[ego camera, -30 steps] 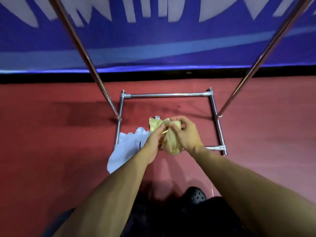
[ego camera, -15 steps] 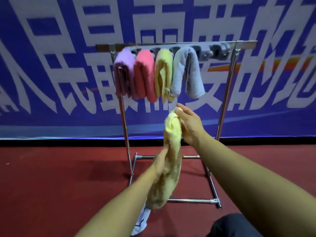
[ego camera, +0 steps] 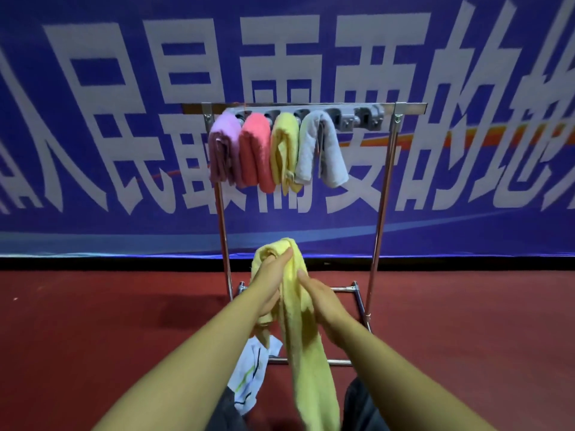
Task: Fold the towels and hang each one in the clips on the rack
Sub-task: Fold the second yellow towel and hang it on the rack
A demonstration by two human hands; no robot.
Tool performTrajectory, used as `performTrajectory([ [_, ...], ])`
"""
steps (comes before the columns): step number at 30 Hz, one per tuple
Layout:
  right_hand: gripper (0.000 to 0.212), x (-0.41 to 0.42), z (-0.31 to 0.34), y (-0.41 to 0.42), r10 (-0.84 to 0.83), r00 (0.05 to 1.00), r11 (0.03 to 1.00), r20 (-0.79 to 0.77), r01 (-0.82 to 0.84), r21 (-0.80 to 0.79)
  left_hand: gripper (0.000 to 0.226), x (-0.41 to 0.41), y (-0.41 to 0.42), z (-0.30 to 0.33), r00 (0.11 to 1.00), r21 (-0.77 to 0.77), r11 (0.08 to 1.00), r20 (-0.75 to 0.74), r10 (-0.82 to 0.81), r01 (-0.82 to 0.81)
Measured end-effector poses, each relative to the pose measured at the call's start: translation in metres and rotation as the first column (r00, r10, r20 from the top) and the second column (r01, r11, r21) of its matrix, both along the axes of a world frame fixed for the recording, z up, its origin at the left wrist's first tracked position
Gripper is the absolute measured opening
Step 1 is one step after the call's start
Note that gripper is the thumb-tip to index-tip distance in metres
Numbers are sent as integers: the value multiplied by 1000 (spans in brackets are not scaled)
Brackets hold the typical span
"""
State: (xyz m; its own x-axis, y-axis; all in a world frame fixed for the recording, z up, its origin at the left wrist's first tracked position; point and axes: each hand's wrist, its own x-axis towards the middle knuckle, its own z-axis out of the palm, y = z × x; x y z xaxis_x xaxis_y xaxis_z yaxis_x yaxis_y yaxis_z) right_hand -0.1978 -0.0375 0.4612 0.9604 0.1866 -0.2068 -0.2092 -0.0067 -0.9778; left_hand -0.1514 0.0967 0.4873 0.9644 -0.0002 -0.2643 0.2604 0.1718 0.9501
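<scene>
On the floor by the rack's (ego camera: 382, 194) left foot lies a white towel (ego camera: 250, 376). Left hand (ego camera: 270, 284) and right hand (ego camera: 320, 298) curl their fingers round the yellow towel (ego camera: 306, 362), held below the clips. Its long tail may unfold or snag.
</scene>
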Motion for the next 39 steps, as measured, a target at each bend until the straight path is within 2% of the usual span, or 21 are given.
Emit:
performTrajectory([
  [1, 51, -2, -10, 0, -35, 997, 997, 72, 40, -71, 57, -3, -1, 1, 1000, -1, 1000, -8, -29, 29],
  [4, 47, 0, -29, -2, -116, 973, 986, 202, 138, -97, 49, -8, -3, -6, 997, 37, 997, -12, -73, 74],
  [7, 39, 9, -43, -5, -154, 898, 937, 413, 265, -226, 55, -12, -3, -16, 993, 11, 993, -3, -115, 115],
  [10, 29, 8, -49, -3, -232, 853, 874, 468, 394, -285, 40, -19, -5, -22, 995, -25, 995, -8, -101, 101],
  [11, 29, 7, -50, -1, -238, 852, 865, 467, 404, -296, 46, -19, -6, -26, 996, -37, 996, -7, -87, 87],
  [12, 29, 6, -52, 0, -228, 858, 868, 460, 393, -304, 61, -18, -5, -32, 998, -24, 998, -9, -62, 62],
  [14, 22, 6, -57, 3, -218, 885, 892, 411, 352, -284, 95, -1, -1, -66, 1000, 11, 1000, -4, -26, 26],
  [15, 16, 6, -59, 3, -221, 894, 898, 389, 342, -276, 102, 9, 3, -84, 1000, 24, 1000, -7, -18, 18],
  [17, 15, 10, -60, 0, -218, 897, 902, 385, 336, -271, 91, 5, 10, -84, 1000, 56, 998, -1, -8, 8],
  [20, 23, 15, -58, -4, -231, 898, 913, 375, 333, -235, 50, -14, 12, -62, 1000, 29, 1000, 9, -11, 11],
  [21, 25, 16, -59, -5, -243, 905, 920, 350, 329, -211, 45, -15, 13, -62, 1000, 6, 1000, 14, -12, 12],
  [24, 32, 20, -58, -4, -267, 926, 941, 267, 310, -135, 60, -18, 12, -62, 999, -109, 993, -26, 32, -34],
  [29, 35, 20, -55, -11, -320, 943, 946, 91, 314, 78, 30, -22, 19, -57, 999, -213, 976, -30, 45, -50],
  [33, 38, 11, -45, -23, -186, 962, 928, -199, 239, 285, 40, -23, 27, -63, 999, -64, 997, 9, -45, 46],
  [36, 36, 8, -45, -35, -51, 951, 882, -304, 185, 433, 82, -20, 33, -71, 973, 28, 972, -7, -232, 232],
  [37, 39, 8, -45, -38, -21, 951, 854, -310, 178, 489, 87, -19, 34, -75, 963, 34, 963, -36, -266, 267],
  [39, 45, 9, -49, -41, 19, 952, 812, -304, 163, 561, 70, -26, 28, -76, 950, -23, 951, -45, -308, 307],
])
